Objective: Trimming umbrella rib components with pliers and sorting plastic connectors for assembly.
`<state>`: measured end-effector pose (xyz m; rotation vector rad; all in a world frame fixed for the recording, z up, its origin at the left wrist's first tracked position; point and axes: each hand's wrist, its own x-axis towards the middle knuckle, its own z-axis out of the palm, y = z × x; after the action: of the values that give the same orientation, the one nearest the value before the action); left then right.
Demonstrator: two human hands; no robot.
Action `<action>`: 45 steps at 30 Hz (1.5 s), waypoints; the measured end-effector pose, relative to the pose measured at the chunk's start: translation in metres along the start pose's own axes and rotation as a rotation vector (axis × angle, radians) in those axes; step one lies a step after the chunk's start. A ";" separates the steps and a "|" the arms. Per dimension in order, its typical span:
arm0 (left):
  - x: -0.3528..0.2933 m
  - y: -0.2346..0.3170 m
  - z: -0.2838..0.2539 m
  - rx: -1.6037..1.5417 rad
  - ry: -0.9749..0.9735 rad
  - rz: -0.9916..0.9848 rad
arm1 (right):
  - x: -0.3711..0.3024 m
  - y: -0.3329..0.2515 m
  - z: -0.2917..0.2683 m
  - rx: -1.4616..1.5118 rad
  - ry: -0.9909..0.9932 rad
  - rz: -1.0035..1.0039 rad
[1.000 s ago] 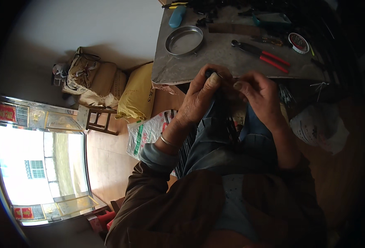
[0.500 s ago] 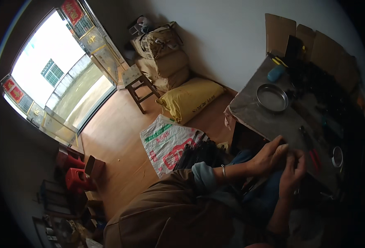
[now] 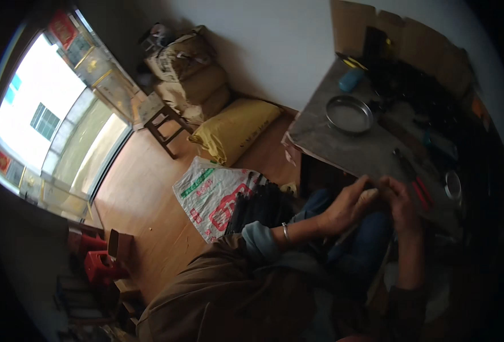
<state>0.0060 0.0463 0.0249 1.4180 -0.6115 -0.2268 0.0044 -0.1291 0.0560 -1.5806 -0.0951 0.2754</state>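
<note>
Still both hands, left hand (image 3: pixel 349 208) and right hand (image 3: pixel 399 200), pinch something small, view barely shifted.

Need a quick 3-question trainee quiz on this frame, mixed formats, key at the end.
1. True or false: the round metal pan lies on the grey table.
2. Multiple choice: the red-handled pliers are nearest to: A the yellow sack; B the right hand; C the wooden stool.
3. Fill in: the left hand and the right hand meet over the person's ____.

Key: 1 true; 2 B; 3 lap. What the fingers pinch is too small to tell.
</note>
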 end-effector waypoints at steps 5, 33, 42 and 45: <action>0.004 -0.004 -0.004 -0.143 0.057 -0.016 | 0.010 0.019 -0.008 0.083 0.009 -0.158; 0.024 -0.019 -0.002 -0.269 0.396 -0.163 | -0.032 -0.009 -0.029 -1.231 0.340 -0.751; 0.026 -0.020 -0.011 -0.170 0.405 -0.127 | -0.037 0.027 -0.022 -1.022 0.246 -0.595; 0.026 -0.026 -0.012 -0.062 0.402 -0.083 | -0.060 0.037 0.002 0.125 -0.088 0.216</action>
<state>0.0395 0.0393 0.0062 1.3801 -0.2139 -0.0217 -0.0577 -0.1424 0.0261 -1.4559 0.0251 0.5107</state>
